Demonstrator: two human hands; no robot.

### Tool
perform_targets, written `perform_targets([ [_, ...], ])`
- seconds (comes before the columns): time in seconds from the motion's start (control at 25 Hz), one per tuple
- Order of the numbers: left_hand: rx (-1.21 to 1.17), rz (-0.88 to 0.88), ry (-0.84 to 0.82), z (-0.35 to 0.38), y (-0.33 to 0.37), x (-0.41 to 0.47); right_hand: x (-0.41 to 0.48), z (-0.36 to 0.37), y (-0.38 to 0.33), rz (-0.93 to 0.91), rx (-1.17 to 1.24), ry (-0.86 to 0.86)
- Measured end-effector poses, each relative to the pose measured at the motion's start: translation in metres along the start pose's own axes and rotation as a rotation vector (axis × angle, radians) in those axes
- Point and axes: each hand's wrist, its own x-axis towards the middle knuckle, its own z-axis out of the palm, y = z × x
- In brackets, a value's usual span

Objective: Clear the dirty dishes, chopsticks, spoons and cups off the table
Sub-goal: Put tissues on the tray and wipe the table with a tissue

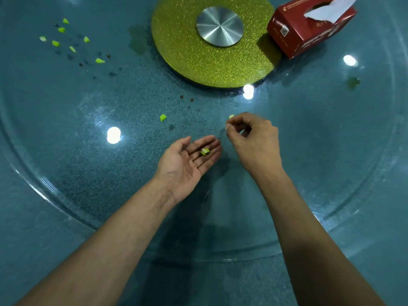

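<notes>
My left hand (187, 161) lies palm up over the glass turntable (66, 177), fingers straight, with a couple of small green vegetable scraps (204, 151) resting on the fingers. My right hand (251, 138) hovers just to the right of it, fingers curled, its fingertips pinching a small pale green scrap (231, 116). Another green scrap (163, 117) lies on the glass left of the right hand. Several more green scraps (59, 40) and dark peppercorns (108, 56) are scattered at the far left. No dishes, chopsticks, spoons or cups are in view.
A glittery gold disc (176, 51) with a metal hub (220, 26) sits at the turntable's centre. A red tissue box (309, 29) lies at the back right. Two peppercorns (186, 98) lie near the disc's front edge. A smear (354, 82) marks the glass at the right.
</notes>
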Motion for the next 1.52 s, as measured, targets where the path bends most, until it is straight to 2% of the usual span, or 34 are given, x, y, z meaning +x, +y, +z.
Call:
perform_targets([
  [0.08,0.002,-0.008,-0.005,-0.002,0.0,-0.001,0.008,0.003,0.003,-0.007,-0.207,0.032],
  [0.16,-0.006,-0.019,-0.005,-0.003,0.0,-0.003,0.014,0.007,0.005,-0.034,-0.369,-0.007],
  [0.32,-0.005,-0.022,-0.011,-0.003,0.003,-0.003,0.015,0.012,0.007,-0.049,-0.461,-0.026],
  [0.4,-0.002,-0.014,-0.012,-0.002,0.005,-0.002,0.016,0.012,0.008,-0.031,-0.432,-0.031],
  [0.6,0.012,0.012,0.004,0.002,0.008,0.005,0.005,0.016,0.006,-0.016,-0.113,-0.035],
  [0.72,0.032,0.047,0.023,0.001,0.01,0.008,0.003,0.016,0.01,0.011,-0.112,0.015],
  [0.92,0.043,0.039,0.02,-0.003,0.014,0.006,0.014,0.018,0.005,-0.08,-0.377,-0.036],
  [1.12,0.057,0.033,0.016,-0.002,0.014,0.007,0.016,0.018,0.004,-0.033,-0.441,-0.044],
  [1.24,0.093,0.025,0.043,0.004,0.013,0.01,0.009,0.015,-0.001,-0.005,-0.239,-0.063],
  [1.32,0.098,0.017,0.061,0.009,0.012,0.012,0.002,0.01,-0.008,-0.058,-0.105,-0.088],
  [1.44,0.08,0.016,0.059,0.012,0.016,0.016,-0.003,0.005,-0.016,-0.127,-0.084,-0.087],
  [1.52,0.057,0.026,0.036,0.011,0.019,0.015,0.005,0.003,-0.011,-0.052,-0.081,0.007],
])
